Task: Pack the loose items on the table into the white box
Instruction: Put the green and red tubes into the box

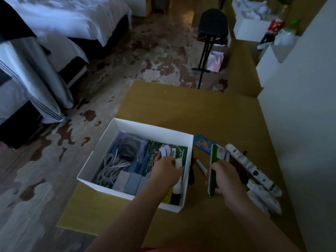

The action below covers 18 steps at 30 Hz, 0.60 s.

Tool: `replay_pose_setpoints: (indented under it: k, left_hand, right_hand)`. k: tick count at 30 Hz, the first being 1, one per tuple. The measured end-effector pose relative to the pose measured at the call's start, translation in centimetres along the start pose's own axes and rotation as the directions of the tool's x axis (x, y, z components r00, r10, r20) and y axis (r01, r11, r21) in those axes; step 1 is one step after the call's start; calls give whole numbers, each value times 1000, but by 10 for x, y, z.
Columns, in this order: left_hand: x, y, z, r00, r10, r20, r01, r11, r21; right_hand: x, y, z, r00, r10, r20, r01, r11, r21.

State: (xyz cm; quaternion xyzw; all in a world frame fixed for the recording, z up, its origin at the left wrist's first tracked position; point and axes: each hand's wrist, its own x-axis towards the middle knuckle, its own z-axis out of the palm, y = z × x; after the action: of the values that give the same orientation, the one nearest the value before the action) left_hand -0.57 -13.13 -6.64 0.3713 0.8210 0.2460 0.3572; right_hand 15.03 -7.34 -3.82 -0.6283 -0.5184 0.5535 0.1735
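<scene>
Nearest us, the right hand (225,176) grips a flat green-and-white pack (212,166), which stands on edge over the table (200,110) just right of the white box (154,130). The left hand (166,170) reaches down into the box's right side. Its fingers are curled and seem to pinch a small white piece (177,163), though the dim light makes that hard to confirm.

Inside the box we see grey blocks (130,182) along the near wall, a coiled grey cable (111,168) on the left, a black bundle (128,148) behind it, and a green printed sheet (169,151) under the left hand.

Loose on the table to the right lie a red-capped marker (201,165), a white remote (252,170), some crumpled white wrappers (263,199) and, farther back, a blue-and-orange packet (202,143).

Beyond the table stands a black stand (212,24), and a bed (72,19) fills the far left.
</scene>
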Motion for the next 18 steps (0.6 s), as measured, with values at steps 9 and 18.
replay_pose_setpoints:
  k: [9,18]
  left_hand:
    - [15,-4,10,960,62,273,-153,932,329]
    - [25,-5,8,943,97,319,-201,930,309]
  right_hand:
    - [-3,5,-10,999,-10,-34,10,1000,-18]
    - [1,-8,-5,997,-68,-35,64,993,-96]
